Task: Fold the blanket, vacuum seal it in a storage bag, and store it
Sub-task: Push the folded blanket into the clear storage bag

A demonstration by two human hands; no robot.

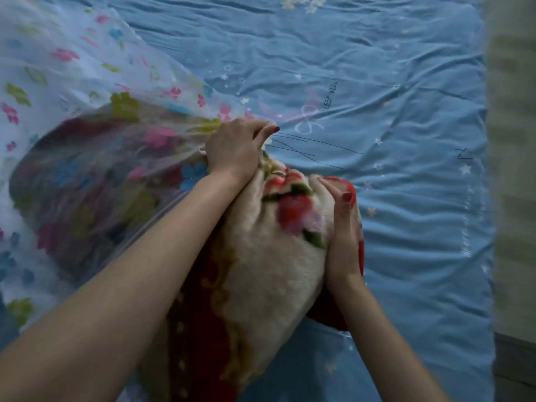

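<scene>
Two bare hands work on blue bedsheet printed with stars and words SLEEP WELL. Sheet edge runs down right side; blurred wall or floor beyond it. Blanket, cream and red with flowers, lies rolled on sheet, long axis from near edge toward upper left, far end already inside clear flower-print storage bag. Left hand grips bunched bag mouth at blanket's top. Right hand presses flat, fingers straight, against blanket's right flank.

Blue star-printed bed sheet, flowered storage bag and folded blanket lying on it
</scene>
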